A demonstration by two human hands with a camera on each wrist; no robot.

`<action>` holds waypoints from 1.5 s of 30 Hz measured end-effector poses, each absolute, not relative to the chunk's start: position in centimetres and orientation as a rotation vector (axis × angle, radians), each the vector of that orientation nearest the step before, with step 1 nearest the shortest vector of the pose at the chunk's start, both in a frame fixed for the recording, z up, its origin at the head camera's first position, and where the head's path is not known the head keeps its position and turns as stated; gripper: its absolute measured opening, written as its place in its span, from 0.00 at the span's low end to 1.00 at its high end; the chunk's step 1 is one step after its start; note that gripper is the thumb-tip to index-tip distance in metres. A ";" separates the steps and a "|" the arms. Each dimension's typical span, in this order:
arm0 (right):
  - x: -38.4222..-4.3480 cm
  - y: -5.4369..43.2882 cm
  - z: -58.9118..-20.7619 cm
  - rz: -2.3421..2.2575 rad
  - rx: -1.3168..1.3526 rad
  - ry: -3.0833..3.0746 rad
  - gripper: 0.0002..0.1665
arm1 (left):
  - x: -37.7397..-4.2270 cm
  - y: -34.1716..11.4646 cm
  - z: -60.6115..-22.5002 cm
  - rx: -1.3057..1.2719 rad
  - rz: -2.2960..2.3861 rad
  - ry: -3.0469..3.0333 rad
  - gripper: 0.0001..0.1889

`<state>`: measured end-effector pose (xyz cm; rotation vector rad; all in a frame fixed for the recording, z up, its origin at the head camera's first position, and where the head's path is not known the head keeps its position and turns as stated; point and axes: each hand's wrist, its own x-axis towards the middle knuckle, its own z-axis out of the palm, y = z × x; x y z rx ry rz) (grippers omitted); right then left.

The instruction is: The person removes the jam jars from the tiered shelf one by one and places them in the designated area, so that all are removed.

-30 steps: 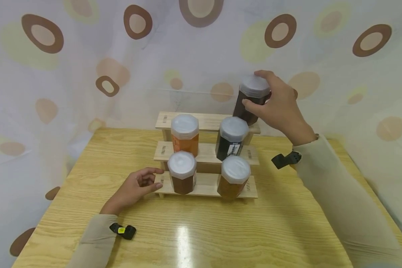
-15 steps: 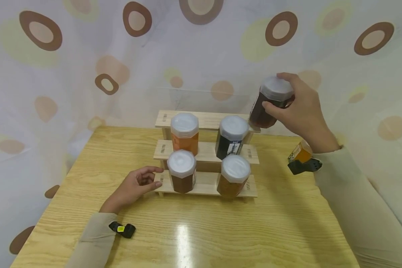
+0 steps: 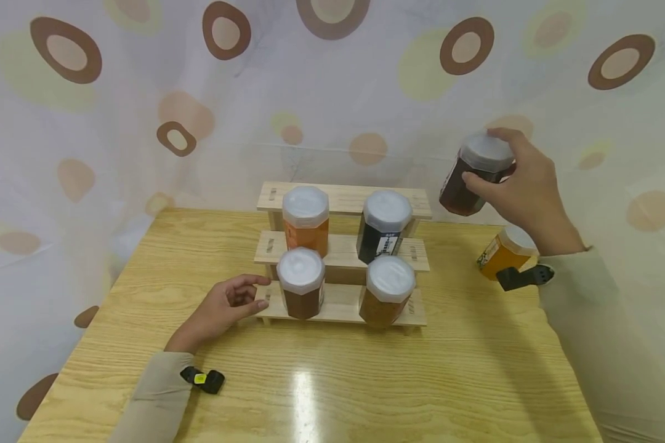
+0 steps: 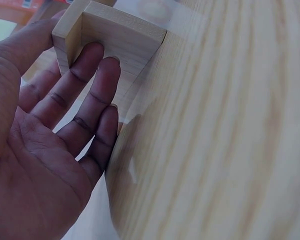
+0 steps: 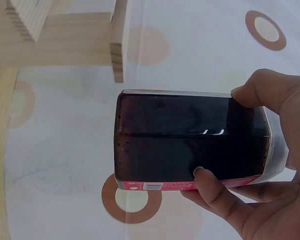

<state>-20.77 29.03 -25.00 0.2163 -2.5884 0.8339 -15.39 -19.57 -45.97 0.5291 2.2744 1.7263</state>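
Observation:
My right hand (image 3: 529,191) grips a dark jar (image 3: 468,187) by its upper part, thumb on the near side, tilted in the air right of the wooden rack. In the right wrist view the jar (image 5: 190,135) shows dark contents and a pink label edge. My left hand (image 3: 218,314) touches the left end of the bottom shelf (image 3: 338,303), fingers loosely bent; in its wrist view the fingertips (image 4: 107,72) lie against the wooden end piece (image 4: 115,35). On the rack stand an orange jar (image 3: 306,224), a black jar (image 3: 385,227), a brown jar (image 3: 301,283) and an amber jar (image 3: 386,292).
The three-tier rack's top shelf (image 3: 343,198) is bare. An amber jar (image 3: 504,252) stands on the wooden table (image 3: 366,381) at the right, partly behind my right wrist. A patterned cloth (image 3: 332,92) hangs behind the table.
My right hand has carried the dark jar off the top shelf's right end, out to the right. The amber jar on the table has come into view. My left hand stays put.

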 end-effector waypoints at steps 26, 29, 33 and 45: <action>-20.7 31.3 -32.5 0.880 0.212 -2.622 0.45 | -15.5 -19.6 -46.2 0.550 1.752 2.269 0.21; -20.9 31.4 -33.5 0.894 0.203 -2.634 0.46 | -15.5 -19.6 -46.2 0.554 1.758 2.256 0.21; -21.1 31.4 -34.7 0.894 0.193 -2.636 0.46 | -15.5 -19.7 -46.2 0.547 1.757 2.254 0.21; -20.7 30.9 -37.5 0.933 0.163 -2.656 0.46 | -15.5 -19.6 -46.1 0.518 1.757 2.250 0.21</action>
